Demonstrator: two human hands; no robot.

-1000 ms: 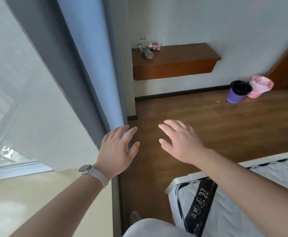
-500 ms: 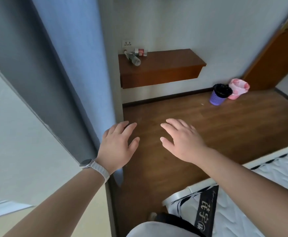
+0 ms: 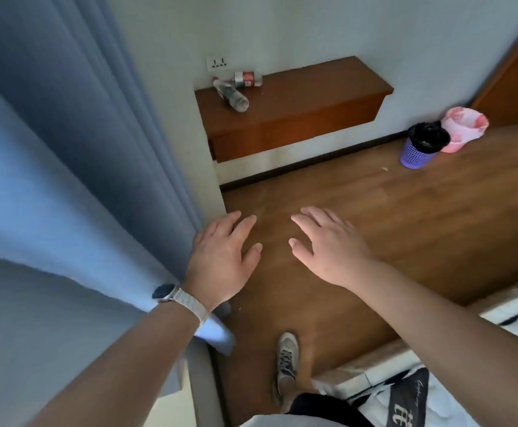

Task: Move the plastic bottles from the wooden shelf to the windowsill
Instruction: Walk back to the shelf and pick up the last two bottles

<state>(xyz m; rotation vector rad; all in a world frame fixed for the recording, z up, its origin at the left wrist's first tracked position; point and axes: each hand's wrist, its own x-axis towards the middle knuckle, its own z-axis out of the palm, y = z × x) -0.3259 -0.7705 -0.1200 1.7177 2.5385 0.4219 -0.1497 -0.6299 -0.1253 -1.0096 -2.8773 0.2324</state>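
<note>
Two clear plastic bottles lie on their sides at the left end of the wooden shelf (image 3: 313, 97) fixed to the far wall. One bottle (image 3: 231, 94) with a red cap points toward me; the other bottle (image 3: 246, 79) with a red label lies against the wall. My left hand (image 3: 223, 257), a watch on its wrist, and my right hand (image 3: 328, 245) hover over the floor with fingers spread, holding nothing, well short of the shelf. The windowsill is out of view.
A blue curtain (image 3: 76, 155) hangs along the left, touching my left wrist. A purple bin (image 3: 417, 151) and a pink bin (image 3: 462, 127) stand on the floor right of the shelf. A mattress corner (image 3: 436, 392) lies at the lower right. My shoe (image 3: 287, 355) is on the wooden floor.
The view has swung right and closer to the shelf; the window has left the frame. Both hands stay spread and empty in front of me.
</note>
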